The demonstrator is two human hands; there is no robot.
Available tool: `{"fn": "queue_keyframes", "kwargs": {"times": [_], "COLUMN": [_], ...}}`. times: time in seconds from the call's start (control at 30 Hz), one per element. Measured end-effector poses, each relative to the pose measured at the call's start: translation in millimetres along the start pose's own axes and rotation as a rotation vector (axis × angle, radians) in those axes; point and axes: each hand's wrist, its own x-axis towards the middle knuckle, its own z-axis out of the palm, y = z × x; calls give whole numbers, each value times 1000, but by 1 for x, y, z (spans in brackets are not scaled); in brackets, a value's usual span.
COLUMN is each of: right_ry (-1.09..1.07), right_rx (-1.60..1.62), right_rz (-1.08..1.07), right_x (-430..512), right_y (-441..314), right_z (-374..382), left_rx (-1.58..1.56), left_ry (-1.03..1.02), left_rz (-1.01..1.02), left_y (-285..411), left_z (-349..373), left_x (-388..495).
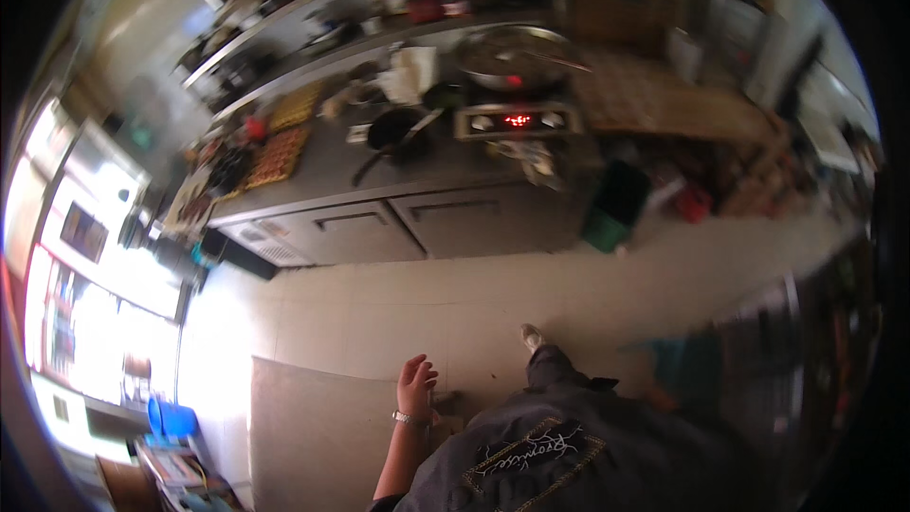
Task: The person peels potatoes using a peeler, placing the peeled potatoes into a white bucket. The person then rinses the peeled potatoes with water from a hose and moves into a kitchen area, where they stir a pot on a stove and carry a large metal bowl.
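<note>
My left hand hangs beside my dark shirt, above the floor. A metal-banded watch or bracelet circles its wrist. The fingers are loosely bent and apart, with nothing seen in them. What seems to be my right hand is only a blurred patch at the right edge of my shirt, so its grip is unclear. Before me runs a steel counter with doors below. On it stand a black frying pan and a cooker with a lit red display. A wide metal pan rests on the cooker.
Yellow trays of food lie at the counter's left. A green bin stands on the floor at its right end, below a wooden table. Loaded shelves line the wall. A blue bucket is at lower left.
</note>
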Motion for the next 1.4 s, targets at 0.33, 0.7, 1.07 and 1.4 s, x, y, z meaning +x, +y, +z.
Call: {"fn": "queue_keyframes", "kwargs": {"times": [0.33,0.7,1.07,1.4], "right_ry": [-430,-996,-834,-793], "right_rx": [-443,-390,-262,-347], "right_rz": [-233,-1173,-1072,-628], "right_x": [232,121,186,258], "right_y": [-427,-838,-1041,-1226], "right_z": [-59,152,267,445], "left_rx": [-177,-468,-433,-375], "left_ry": [534,1031,984,1245], "left_rz": [-80,-23,120,87], "left_y": [6,-23,87,188], "left_z": [-56,-145,-339,-565], "left_x": [64,110,254,326]}}
